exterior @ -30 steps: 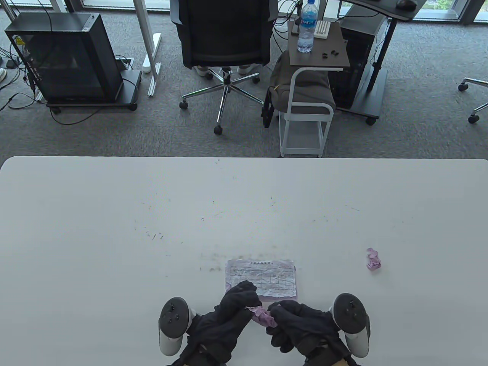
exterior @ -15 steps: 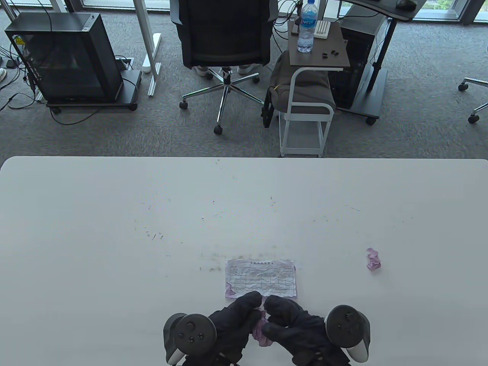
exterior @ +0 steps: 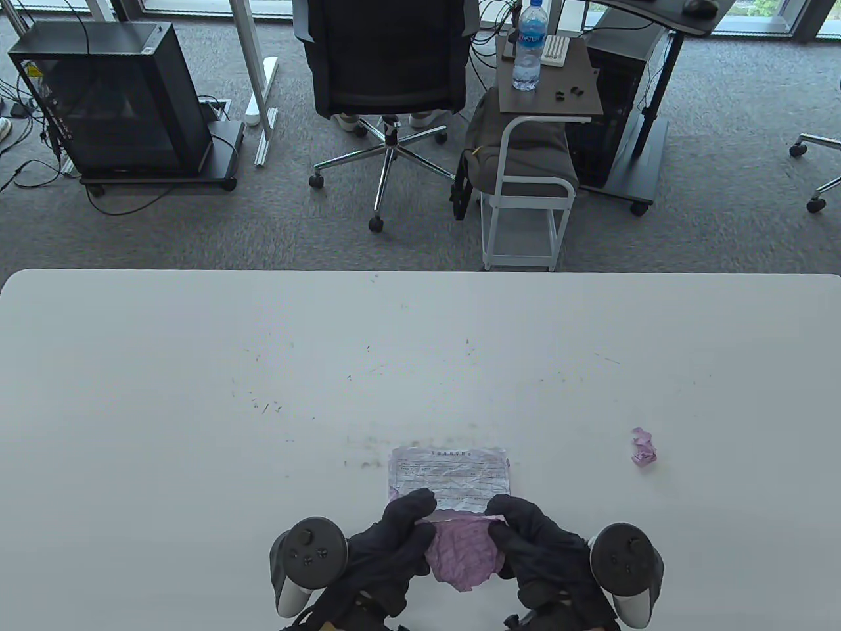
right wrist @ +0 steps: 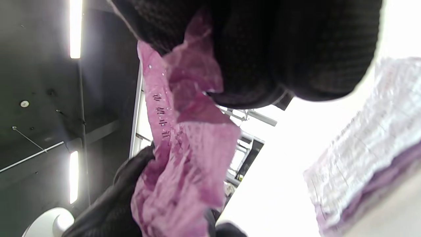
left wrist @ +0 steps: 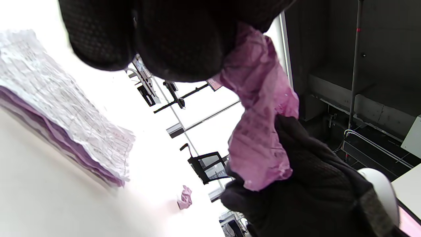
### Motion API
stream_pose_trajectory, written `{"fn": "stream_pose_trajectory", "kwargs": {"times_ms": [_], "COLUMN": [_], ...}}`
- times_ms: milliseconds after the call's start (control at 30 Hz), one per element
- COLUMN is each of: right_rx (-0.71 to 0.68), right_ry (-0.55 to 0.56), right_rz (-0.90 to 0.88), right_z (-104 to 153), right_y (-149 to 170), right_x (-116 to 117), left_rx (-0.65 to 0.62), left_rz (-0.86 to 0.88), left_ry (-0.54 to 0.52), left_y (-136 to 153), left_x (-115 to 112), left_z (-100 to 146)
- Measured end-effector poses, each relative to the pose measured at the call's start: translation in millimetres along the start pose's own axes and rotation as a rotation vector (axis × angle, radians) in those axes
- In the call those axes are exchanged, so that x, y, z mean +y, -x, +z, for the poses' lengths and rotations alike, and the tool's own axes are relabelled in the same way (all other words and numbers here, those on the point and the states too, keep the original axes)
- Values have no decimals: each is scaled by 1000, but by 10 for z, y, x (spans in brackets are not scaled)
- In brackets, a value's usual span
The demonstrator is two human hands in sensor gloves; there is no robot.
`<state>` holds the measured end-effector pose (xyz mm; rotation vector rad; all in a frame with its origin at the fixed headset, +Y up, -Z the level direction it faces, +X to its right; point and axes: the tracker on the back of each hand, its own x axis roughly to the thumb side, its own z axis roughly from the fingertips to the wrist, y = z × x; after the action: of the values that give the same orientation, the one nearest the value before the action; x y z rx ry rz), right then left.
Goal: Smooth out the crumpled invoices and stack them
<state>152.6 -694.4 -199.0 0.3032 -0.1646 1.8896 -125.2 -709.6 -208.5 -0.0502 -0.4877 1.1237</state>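
A pink crumpled invoice (exterior: 463, 551) is stretched between both hands near the table's front edge, partly unfolded and still wrinkled. My left hand (exterior: 401, 532) pinches its left edge and my right hand (exterior: 519, 532) pinches its right edge. The same pink sheet (left wrist: 260, 108) hangs from my left fingers in the left wrist view, and the pink sheet (right wrist: 184, 148) shows in the right wrist view too. Just beyond the hands lies a stack of flattened invoices (exterior: 450, 478), a white printed sheet on top of purple ones. Another crumpled pink ball (exterior: 644, 448) lies to the right.
The white table (exterior: 197, 394) carries small dark scuff marks. Beyond its far edge stand an office chair (exterior: 387, 72), a small cart with a water bottle (exterior: 529, 46) and a black computer case (exterior: 112, 98) on the carpet.
The hands have moved apart and pulled the pink ball open into a wider sheet. Both trackers swung outward. The stack and the other ball have not moved.
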Motion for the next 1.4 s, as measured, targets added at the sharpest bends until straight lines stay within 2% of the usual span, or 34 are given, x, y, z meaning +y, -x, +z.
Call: {"fn": "stream_pose_trajectory", "kwargs": {"times_ms": [67,167,300,367,400,467,533,567,633,700,733,800,867,933,1033,1167,1233,1333,1400], "right_rx": [7,14,-3,-26,-47,-107,-156,-170,-160,-137,-115,-72,-8,39,132,172,191,185,135], "right_ry": [14,-37,-71,-89,-118,-221,-309,-312,-237,-158,-113,-27,14,-6,-140,-303,-368,-355,-281], "right_rz": [54,131,135,145,161,199,201,185,145,125,116,94,65,81,141,230,340,463,489], "right_z": [-4,-26,-38,-42,-43,-38,-20,-11,-5,-11,-13,-18,-22,-24,-50,-88,-100,-102,-93], "right_y": [-6,24,20,-9,-32,-82,-131,-153,-171,-140,-107,-28,69,122,216,276,271,269,223], "right_x": [-58,-122,-106,-86,-60,35,149,180,166,73,12,-106,-220,-262,-237,-46,7,-50,-140], "left_rx": [-14,-5,16,-16,-38,-97,-144,-140,-66,42,76,119,131,123,121,142,118,72,15], "left_rz": [-52,-116,-54,-1,-29,-164,-280,-284,-187,-19,60,187,277,352,428,335,193,-4,-160], "left_ry": [-15,-52,-28,39,103,243,315,347,398,535,568,559,474,370,203,177,160,152,202], "left_y": [4,41,117,85,39,-61,-157,-175,-122,23,89,190,259,291,325,342,294,178,67], "left_x": [63,179,216,181,148,44,-80,-123,-174,-183,-170,-110,-20,41,118,149,164,156,91], "left_z": [4,14,32,27,17,-12,-37,-54,-72,-78,-69,-62,-65,-62,-39,-28,-33,-41,-55]}}
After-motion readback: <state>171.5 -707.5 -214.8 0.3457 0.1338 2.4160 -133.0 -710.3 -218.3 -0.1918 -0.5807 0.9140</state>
